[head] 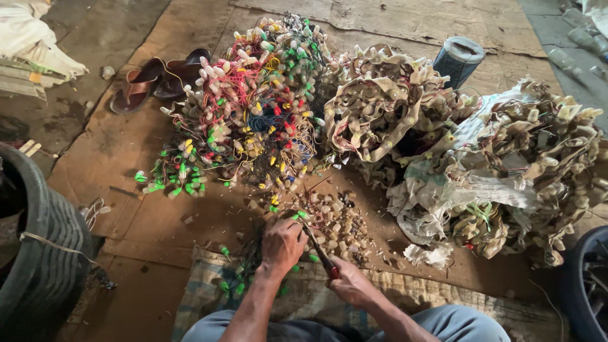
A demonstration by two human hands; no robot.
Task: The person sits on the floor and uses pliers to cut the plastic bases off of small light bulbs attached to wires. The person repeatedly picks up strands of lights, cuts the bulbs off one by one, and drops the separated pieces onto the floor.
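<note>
Wires (pixel 278 218), thin and tangled with green bulbs, sit bunched under your closed left hand (pixel 282 244); your right hand (pixel 345 282) clamps a red-handled cutter (pixel 320 253) beside it, over brown cardboard (pixel 158 221) on a concrete floor (pixel 95 31).

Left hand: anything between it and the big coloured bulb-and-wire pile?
Nothing solid. The left hand grips green-capped wires at the pile's near edge; the coloured pile starts right beyond it. The right hand holds a red-handled cutter beside it, not between.
</note>
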